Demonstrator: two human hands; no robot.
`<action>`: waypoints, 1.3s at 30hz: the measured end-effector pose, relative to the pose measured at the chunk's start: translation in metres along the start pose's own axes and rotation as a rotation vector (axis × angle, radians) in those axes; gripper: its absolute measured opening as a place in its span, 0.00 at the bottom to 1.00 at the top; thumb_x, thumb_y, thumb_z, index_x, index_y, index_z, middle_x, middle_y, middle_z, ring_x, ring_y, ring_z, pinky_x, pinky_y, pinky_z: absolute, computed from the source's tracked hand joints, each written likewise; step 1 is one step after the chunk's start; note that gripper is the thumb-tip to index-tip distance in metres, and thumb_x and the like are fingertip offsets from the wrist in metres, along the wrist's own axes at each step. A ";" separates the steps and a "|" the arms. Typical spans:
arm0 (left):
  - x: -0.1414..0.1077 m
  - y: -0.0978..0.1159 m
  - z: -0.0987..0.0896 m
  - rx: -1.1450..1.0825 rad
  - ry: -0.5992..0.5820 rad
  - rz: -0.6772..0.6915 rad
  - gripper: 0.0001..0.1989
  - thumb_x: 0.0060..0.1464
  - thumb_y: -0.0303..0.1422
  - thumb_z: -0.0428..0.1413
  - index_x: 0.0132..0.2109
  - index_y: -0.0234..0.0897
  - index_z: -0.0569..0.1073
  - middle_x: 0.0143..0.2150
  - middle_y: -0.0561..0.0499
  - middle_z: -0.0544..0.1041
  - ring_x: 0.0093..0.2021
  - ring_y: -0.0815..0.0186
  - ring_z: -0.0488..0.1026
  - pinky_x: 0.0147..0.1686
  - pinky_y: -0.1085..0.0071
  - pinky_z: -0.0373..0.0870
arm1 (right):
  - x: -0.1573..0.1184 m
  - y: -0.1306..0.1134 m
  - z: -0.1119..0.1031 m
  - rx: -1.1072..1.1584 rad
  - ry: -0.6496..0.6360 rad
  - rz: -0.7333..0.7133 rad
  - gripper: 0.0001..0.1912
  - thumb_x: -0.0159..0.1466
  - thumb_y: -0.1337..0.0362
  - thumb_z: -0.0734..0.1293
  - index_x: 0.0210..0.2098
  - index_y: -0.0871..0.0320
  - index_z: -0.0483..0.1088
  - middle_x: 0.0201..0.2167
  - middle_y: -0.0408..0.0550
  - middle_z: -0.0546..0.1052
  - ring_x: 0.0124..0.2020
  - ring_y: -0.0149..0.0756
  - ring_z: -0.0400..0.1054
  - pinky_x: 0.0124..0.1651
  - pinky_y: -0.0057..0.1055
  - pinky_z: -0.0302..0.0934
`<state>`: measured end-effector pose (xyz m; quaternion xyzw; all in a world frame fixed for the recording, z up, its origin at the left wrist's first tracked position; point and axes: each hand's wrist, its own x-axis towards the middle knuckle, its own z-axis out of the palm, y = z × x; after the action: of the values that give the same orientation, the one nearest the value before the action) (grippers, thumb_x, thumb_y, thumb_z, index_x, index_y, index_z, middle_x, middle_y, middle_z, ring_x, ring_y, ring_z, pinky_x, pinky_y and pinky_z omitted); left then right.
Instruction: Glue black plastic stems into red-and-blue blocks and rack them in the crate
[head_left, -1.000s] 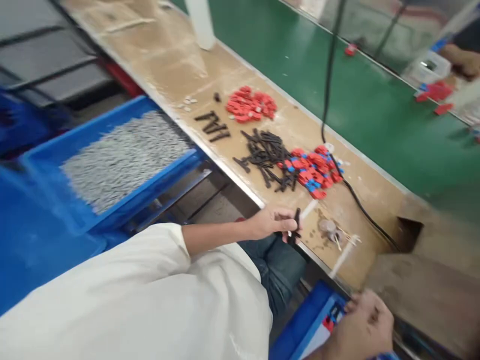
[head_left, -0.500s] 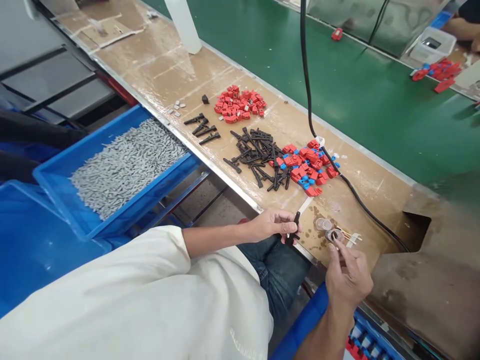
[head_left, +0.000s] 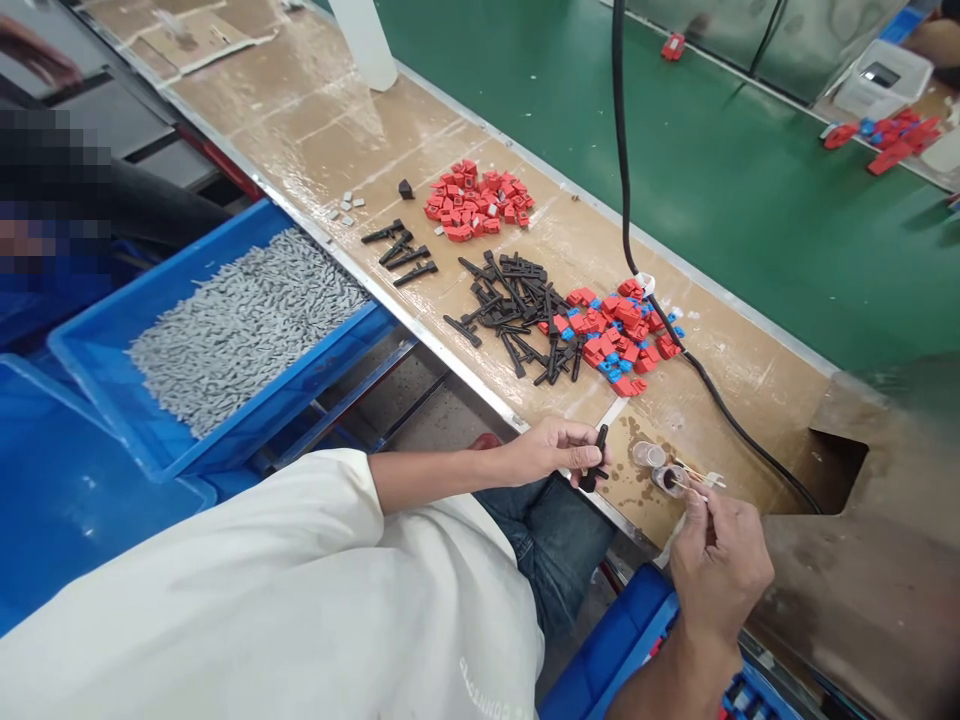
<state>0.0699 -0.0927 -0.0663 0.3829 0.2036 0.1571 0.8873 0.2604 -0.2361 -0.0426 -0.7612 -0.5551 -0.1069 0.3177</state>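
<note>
My left hand (head_left: 551, 452) pinches a slim black plastic part (head_left: 596, 458) between thumb and fingers, upright at the near edge of the workbench (head_left: 315, 130), its lower end just past the metal lip. I judge it is held upright so that one end is presented toward my other hand. My right hand (head_left: 716, 565) is closed around a thin pale stick (head_left: 694, 487), whose tip reaches into one of two small clear cups (head_left: 660, 468) standing side by side on a stained patch of the bench. What the cups hold I cannot make out, and the stick's tip is too small to read.

Just beyond them lies a heap of the same black parts (head_left: 517, 315), touching a heap of red-and-blue pieces (head_left: 622, 335) on its right. Farther along sits a separate pile of red pieces (head_left: 476, 205), with four black parts (head_left: 397, 250) laid out singly beside it and a few small grey bits (head_left: 345, 207) near the edge. I take the piles to be sorted by kind, within arm's reach. A black cable (head_left: 621, 150) comes down across the green belt (head_left: 750, 200) and trails along the bench.

Below the bench to my left, a blue bin (head_left: 105, 385) holds grey parts (head_left: 240, 320). Another blue bin (head_left: 622, 640) under my right wrist is mostly cut off by the frame. A pixelated patch covers someone at the far left.
</note>
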 end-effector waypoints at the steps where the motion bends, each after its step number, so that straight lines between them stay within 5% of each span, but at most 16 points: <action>1: 0.000 0.000 0.000 -0.007 0.004 -0.001 0.28 0.44 0.52 0.68 0.38 0.30 0.76 0.34 0.47 0.79 0.31 0.69 0.77 0.27 0.78 0.68 | 0.000 0.000 -0.002 0.010 -0.018 0.009 0.12 0.70 0.60 0.63 0.39 0.58 0.77 0.33 0.51 0.78 0.34 0.35 0.72 0.39 0.31 0.64; 12: 0.006 -0.010 0.007 -0.050 -0.001 0.009 0.29 0.42 0.53 0.69 0.38 0.30 0.76 0.34 0.48 0.77 0.33 0.69 0.76 0.34 0.74 0.71 | -0.004 -0.008 -0.005 0.108 0.103 0.137 0.13 0.68 0.58 0.65 0.36 0.58 0.78 0.32 0.51 0.80 0.33 0.36 0.75 0.37 0.31 0.66; 21: 0.005 -0.011 0.010 -0.077 0.000 -0.012 0.28 0.40 0.52 0.70 0.38 0.31 0.76 0.33 0.50 0.76 0.31 0.71 0.75 0.33 0.75 0.69 | -0.016 -0.003 0.018 0.191 0.238 0.509 0.19 0.62 0.48 0.70 0.32 0.60 0.76 0.26 0.49 0.77 0.25 0.33 0.69 0.32 0.30 0.64; 28: 0.011 -0.013 0.015 -0.112 0.028 -0.023 0.31 0.37 0.51 0.71 0.40 0.31 0.77 0.32 0.50 0.76 0.30 0.71 0.74 0.31 0.76 0.69 | -0.004 -0.011 0.025 0.694 0.418 0.906 0.21 0.53 0.49 0.76 0.31 0.60 0.72 0.25 0.44 0.74 0.20 0.27 0.61 0.19 0.24 0.53; 35: 0.015 -0.013 0.019 -0.174 0.056 -0.059 0.30 0.36 0.50 0.72 0.40 0.31 0.78 0.33 0.50 0.76 0.32 0.71 0.74 0.32 0.76 0.68 | -0.001 -0.006 0.005 1.098 0.259 0.992 0.21 0.49 0.56 0.79 0.33 0.61 0.71 0.28 0.41 0.70 0.23 0.21 0.58 0.20 0.17 0.51; 39: 0.017 -0.013 0.022 -0.202 0.033 -0.082 0.31 0.35 0.50 0.73 0.40 0.30 0.78 0.32 0.50 0.76 0.31 0.71 0.75 0.32 0.75 0.68 | -0.003 -0.020 -0.009 1.123 0.246 0.964 0.20 0.50 0.57 0.80 0.35 0.61 0.73 0.27 0.40 0.70 0.23 0.22 0.60 0.20 0.18 0.53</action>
<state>0.0968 -0.1075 -0.0661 0.2804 0.2167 0.1467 0.9235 0.2431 -0.2403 -0.0294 -0.6257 -0.0916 0.2590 0.7300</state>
